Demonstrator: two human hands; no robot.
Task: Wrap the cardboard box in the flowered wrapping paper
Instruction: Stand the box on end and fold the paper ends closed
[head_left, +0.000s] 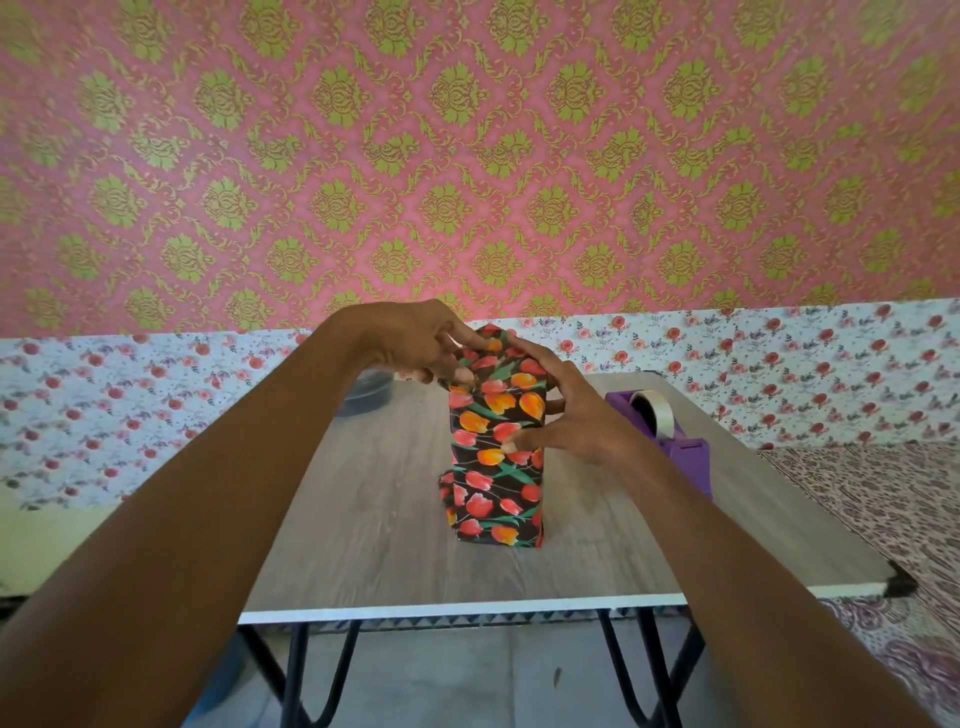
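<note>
A tall box (496, 467) stands upright in the middle of the table, covered in black wrapping paper with red and orange tulips; no bare cardboard shows. My left hand (415, 345) is at the top left corner of the box and pinches the paper fold there. My right hand (566, 410) grips the box's upper right side, thumb pressed on the front face and fingers curled over the top edge. The far side of the box is hidden.
A purple tape dispenser (675, 441) with a roll of clear tape stands on the table just right of my right hand. A grey round object (366, 389) lies at the table's far left. The wood-look table (374, 519) has black metal legs; its front edge is near me.
</note>
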